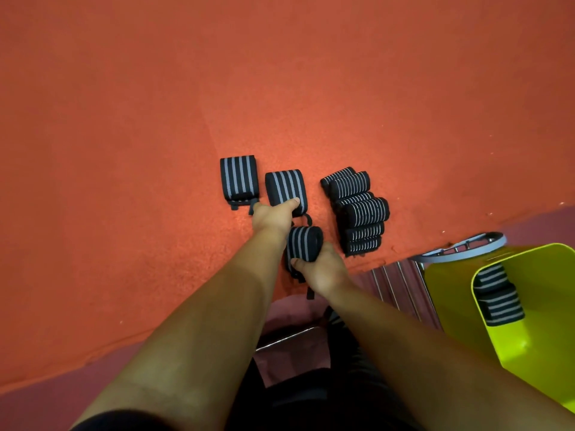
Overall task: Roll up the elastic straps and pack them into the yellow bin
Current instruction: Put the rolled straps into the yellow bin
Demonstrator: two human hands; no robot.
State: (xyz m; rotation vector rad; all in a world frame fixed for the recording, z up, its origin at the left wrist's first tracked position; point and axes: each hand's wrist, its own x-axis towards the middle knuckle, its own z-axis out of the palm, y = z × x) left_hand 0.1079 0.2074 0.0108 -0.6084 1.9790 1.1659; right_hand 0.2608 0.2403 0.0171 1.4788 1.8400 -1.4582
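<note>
From here the left hand (272, 216) hides its fingers. Only the thumb shows, lying on the middle roll (284, 188), so I can't tell its grip. The bin (544, 321), cut off at right, holds packed rolls (497, 298). The right hand (323, 272) grips the near roll (303, 242), thumb curled round it, beside the stack (361, 209).

One wide view from my head, steeply down, close over left hand (271, 218), right hand (324, 272), red surface (130, 144).
</note>
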